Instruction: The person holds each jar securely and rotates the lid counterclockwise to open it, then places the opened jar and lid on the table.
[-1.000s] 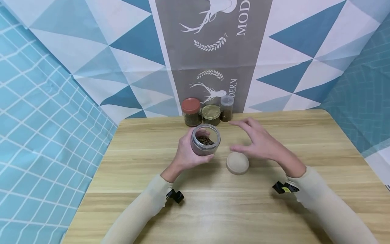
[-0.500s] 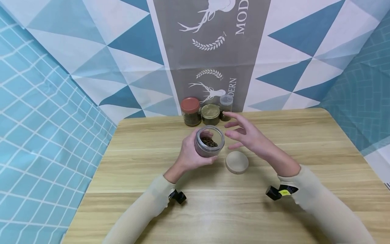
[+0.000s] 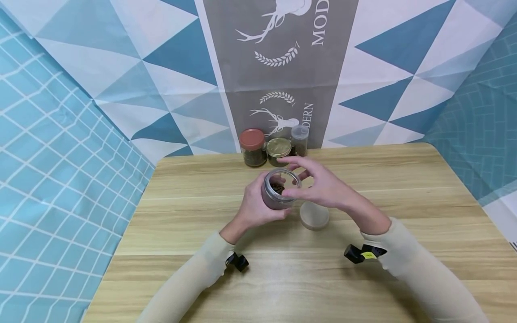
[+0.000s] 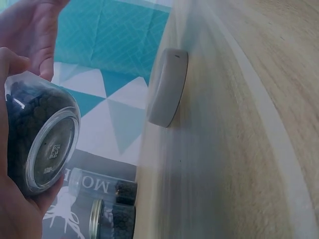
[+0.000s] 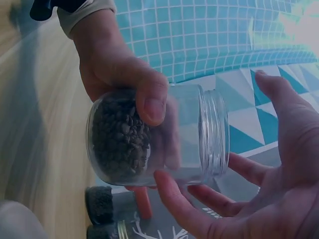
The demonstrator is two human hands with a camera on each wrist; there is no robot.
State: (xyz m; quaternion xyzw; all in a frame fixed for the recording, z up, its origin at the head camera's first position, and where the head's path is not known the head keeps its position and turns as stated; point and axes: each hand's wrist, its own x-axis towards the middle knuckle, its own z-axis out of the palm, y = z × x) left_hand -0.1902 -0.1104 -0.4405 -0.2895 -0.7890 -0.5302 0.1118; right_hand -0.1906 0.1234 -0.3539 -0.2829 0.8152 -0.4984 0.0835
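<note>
My left hand (image 3: 255, 205) grips a clear, wide-mouthed jar (image 3: 274, 202) from its left side, above the table. Dark beans that look like coffee beans (image 5: 122, 134) lie toward its base; its mouth has no lid and tilts toward the right hand. Around the mouth, my right hand (image 3: 323, 186) is spread, thumb on the near side and fingers on the far side. In the right wrist view its thumb stands apart from the glass; whether a finger touches the jar I cannot tell. A round beige lid (image 3: 314, 216) lies on the table below the right hand.
Along the table's back edge stand a red-lidded jar (image 3: 253, 148), a gold-lidded jar (image 3: 278, 148) and a narrow clear-lidded jar (image 3: 300, 139), all with dark contents. A patterned cloth (image 3: 181, 76) hangs behind the wooden table (image 3: 274, 287).
My right hand has moved left from above the lid to the jar's mouth. The left hand has brought the jar slightly right, toward it. The lid has stayed in place.
</note>
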